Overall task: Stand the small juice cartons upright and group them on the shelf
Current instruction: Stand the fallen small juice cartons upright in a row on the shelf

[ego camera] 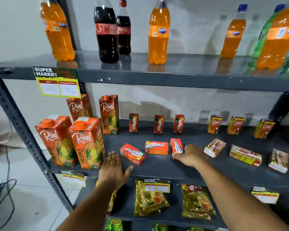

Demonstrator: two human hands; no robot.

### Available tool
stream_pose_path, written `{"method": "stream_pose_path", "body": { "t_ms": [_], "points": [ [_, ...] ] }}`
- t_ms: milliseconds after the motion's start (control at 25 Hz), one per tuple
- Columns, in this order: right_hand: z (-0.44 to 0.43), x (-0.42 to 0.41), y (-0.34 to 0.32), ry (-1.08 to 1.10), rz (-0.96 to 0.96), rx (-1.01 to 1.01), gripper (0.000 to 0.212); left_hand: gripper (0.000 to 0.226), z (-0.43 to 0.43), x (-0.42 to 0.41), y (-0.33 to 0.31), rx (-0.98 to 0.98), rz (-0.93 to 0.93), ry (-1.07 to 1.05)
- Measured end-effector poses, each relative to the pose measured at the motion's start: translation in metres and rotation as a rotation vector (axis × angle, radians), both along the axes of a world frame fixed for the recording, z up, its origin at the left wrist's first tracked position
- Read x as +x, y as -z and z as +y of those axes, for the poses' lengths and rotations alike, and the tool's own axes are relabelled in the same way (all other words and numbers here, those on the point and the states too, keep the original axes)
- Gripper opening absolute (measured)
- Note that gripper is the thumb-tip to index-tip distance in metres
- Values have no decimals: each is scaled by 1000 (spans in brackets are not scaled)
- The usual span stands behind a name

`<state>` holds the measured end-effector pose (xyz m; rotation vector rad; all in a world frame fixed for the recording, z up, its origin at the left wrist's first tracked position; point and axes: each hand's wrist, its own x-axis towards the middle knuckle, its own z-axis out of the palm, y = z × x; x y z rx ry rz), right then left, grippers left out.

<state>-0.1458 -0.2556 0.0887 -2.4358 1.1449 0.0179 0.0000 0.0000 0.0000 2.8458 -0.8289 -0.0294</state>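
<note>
Shelf (pixel 157 165): right hand (pixel 189 155) fingers grasping a red carton (pixel 176 145), left hand (pixel 113 169) flat, released, beside tall cartons (pixel 87 144).

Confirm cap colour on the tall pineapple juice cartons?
Orange, on the tall pineapple juice cartons; clearest in the head view.

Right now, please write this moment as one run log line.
right hand: gripping fallen red carton | left hand: flat on shelf, empty | stage: first lift
</note>
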Motion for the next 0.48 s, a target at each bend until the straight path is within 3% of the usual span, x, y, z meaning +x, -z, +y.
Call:
{"method": "stream_pose_path", "body": {
  "t_ms": [120,280,360,480],
  "points": [
    [13,9,16,122,-77,17,63,100,4,8,16,-17,-54,63],
    [9,14,21,188,-85,-59,55,90,3,12,22,-44,-128,79],
    [-12,15,15,135,-26,-124,51,87,4,12,22,-46,-145,84],
    [-47,19,-13,-126,65,-288,44,86,3,14,24,-42,-159,77]
  ]
}}
